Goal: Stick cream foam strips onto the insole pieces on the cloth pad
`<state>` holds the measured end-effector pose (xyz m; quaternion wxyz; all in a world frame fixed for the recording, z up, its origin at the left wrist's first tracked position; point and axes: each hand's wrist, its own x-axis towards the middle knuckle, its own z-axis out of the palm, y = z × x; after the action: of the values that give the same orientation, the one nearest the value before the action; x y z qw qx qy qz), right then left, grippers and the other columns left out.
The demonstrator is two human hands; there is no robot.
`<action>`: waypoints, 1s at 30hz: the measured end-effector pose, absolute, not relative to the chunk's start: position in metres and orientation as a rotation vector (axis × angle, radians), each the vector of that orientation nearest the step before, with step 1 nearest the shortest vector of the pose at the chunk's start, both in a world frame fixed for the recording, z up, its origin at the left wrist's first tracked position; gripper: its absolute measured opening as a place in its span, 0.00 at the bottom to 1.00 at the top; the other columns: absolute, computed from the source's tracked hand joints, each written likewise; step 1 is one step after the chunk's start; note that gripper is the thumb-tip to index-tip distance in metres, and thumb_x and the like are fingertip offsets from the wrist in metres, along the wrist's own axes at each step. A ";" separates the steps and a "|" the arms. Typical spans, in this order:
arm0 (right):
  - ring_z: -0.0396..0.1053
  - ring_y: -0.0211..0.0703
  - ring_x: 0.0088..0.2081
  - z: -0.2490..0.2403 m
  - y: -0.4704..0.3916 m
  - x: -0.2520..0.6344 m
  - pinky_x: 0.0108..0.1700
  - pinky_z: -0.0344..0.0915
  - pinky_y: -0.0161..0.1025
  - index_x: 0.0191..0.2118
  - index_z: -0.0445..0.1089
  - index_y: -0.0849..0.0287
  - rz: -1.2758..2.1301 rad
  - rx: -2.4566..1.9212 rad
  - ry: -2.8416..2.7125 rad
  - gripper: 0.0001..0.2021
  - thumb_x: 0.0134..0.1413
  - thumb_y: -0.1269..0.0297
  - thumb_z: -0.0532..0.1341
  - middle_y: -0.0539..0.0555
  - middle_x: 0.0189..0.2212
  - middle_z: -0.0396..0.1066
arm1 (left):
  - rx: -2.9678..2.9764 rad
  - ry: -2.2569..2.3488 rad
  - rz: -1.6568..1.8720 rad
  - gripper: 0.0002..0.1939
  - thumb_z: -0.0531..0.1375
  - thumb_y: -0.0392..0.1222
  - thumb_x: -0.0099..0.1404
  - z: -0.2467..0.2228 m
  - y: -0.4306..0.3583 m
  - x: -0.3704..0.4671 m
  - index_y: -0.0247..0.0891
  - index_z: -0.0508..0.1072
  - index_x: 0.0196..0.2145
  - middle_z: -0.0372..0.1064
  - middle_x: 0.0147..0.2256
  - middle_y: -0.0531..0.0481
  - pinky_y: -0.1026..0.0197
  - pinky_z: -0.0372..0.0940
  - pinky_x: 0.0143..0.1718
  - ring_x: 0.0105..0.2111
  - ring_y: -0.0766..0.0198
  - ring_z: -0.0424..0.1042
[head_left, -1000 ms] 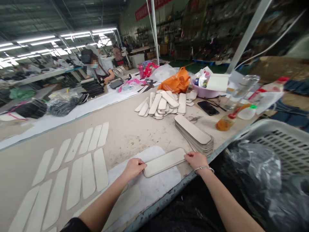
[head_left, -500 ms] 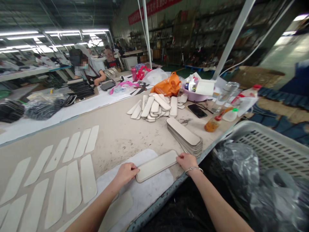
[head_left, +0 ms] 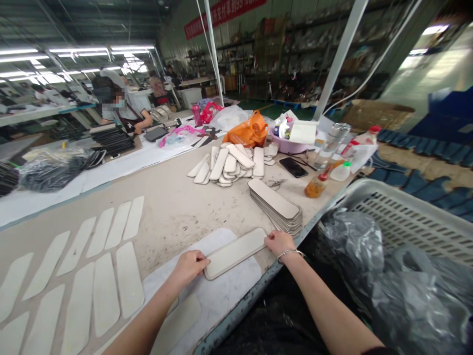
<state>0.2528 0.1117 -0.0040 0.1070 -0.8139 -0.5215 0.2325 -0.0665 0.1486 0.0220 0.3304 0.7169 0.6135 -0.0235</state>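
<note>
Pad: flat on white sheet at counter edge. Left hand and right hand pinch its ends. Best kept level, edges aligned, pressure even. Stack beside.

Red banner text too small to read; cut by top edge. Pale strips cut by left edge. Left hand fingertips hidden under cream panel.

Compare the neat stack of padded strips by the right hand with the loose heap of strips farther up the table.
The neat stack lies squared up, edges aligned, near the table edge; the loose heap sprawls, its pieces crossing at different angles. The stack's strips look longer and bear a darker border; the heap's look shorter and plain pale. Both hold flat, round-ended, off-white pieces, and neither hand touches them.
</note>
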 end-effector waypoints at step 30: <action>0.71 0.47 0.37 0.004 0.107 0.250 0.36 0.59 0.38 0.30 0.73 0.59 0.600 -2.408 -1.688 0.09 0.49 0.64 0.56 0.57 0.31 0.75 | 1.858 1.590 -0.037 0.09 0.56 0.45 0.56 0.015 0.147 -0.068 0.38 0.71 0.25 0.71 0.19 0.53 0.64 0.58 0.28 0.24 0.63 0.71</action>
<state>0.2503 0.1073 0.0037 0.0701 -0.8003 -0.5611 0.1994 -0.0682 0.1474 0.0152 0.3411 0.7141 0.6112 -0.0143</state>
